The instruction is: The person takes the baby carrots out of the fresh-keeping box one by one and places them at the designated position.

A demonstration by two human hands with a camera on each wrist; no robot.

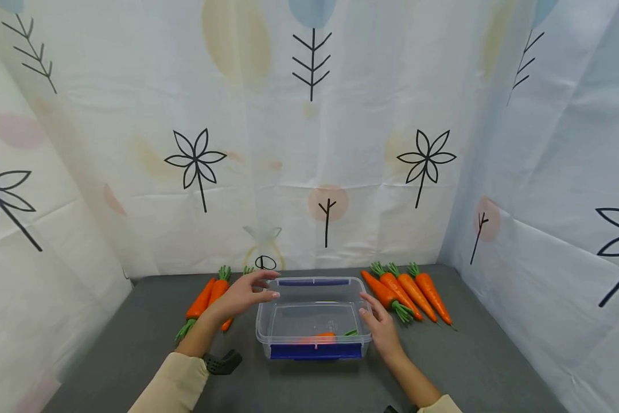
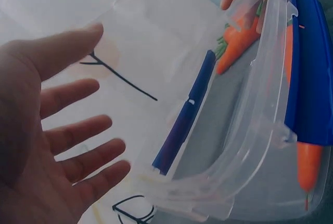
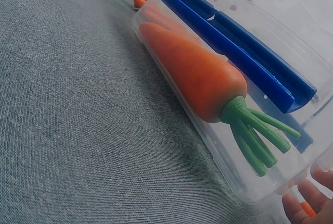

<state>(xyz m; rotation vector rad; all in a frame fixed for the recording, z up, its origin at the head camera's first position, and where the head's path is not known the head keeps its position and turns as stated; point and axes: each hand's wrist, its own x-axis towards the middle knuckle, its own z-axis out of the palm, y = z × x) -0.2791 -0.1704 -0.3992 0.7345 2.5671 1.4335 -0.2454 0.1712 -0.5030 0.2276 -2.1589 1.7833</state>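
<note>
A clear plastic box [image 1: 314, 318] with blue latches [image 1: 316, 351] stands on the grey table in the head view. Inside lies one orange carrot [image 3: 197, 73] with a green top, seen through the front wall in the right wrist view. Over the box's back left corner, my left hand [image 1: 247, 295] hovers with its fingers spread and nothing in it. My right hand [image 1: 382, 327] is at the box's right side, fingers loosely bent near the rim; whether they touch it I cannot tell. Whether a clear lid lies on the box is also unclear.
Several carrots [image 1: 428, 292] lie side by side to the right of the box. More carrots [image 1: 201, 298] are on the left, partly behind my left forearm. A patterned white curtain [image 1: 371, 115] hangs behind the table and along both sides.
</note>
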